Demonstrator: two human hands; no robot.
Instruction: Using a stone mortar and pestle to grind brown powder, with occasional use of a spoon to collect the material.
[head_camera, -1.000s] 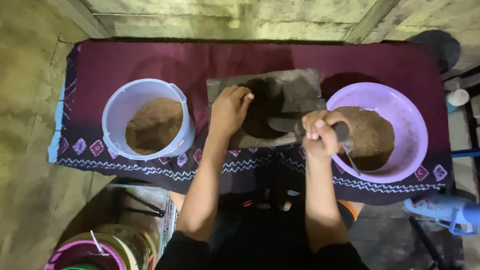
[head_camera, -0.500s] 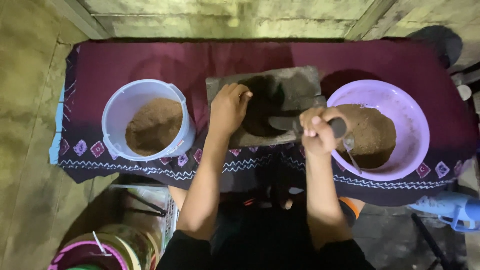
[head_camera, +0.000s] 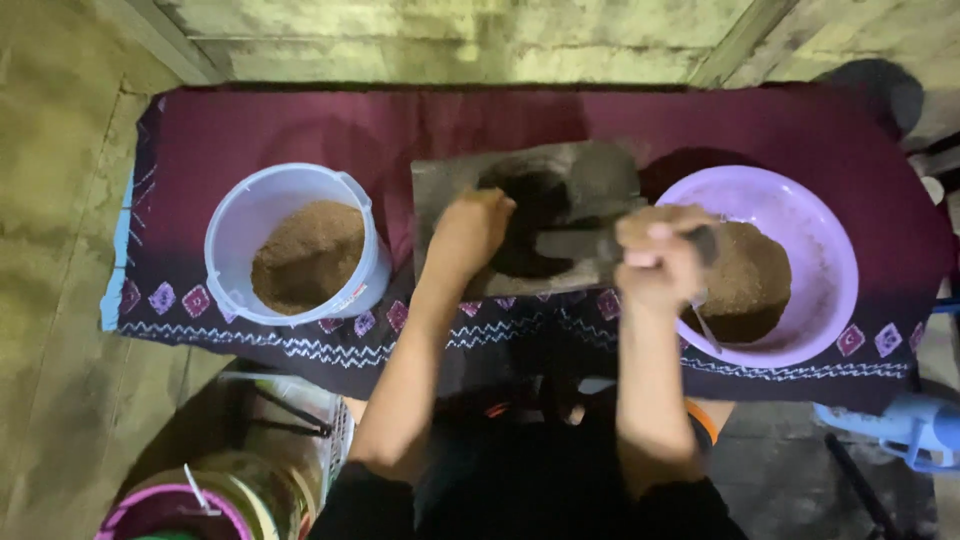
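Observation:
A grey stone grinding slab (head_camera: 600, 175) lies on a maroon patterned cloth (head_camera: 300, 120), with a dark patch of ground material in its middle. My left hand (head_camera: 470, 228) rests with curled fingers on the slab's left part, beside the dark patch. My right hand (head_camera: 655, 258) is closed around a dark cylindrical grinding stone (head_camera: 570, 243) that lies across the slab's right edge. A white bucket (head_camera: 262, 205) with brown powder stands to the left. A purple basin (head_camera: 810, 230) with brown powder and a spoon stands to the right.
A concrete wall (head_camera: 450, 40) runs behind the cloth. A wire basket and a pink-rimmed tub (head_camera: 175, 505) sit at the lower left. A light blue plastic object (head_camera: 900, 425) lies at the lower right. My dark-clothed lap fills the bottom middle.
My right hand has slid the grinding stone slightly along the slab. My left hand has stayed on the slab's left part.

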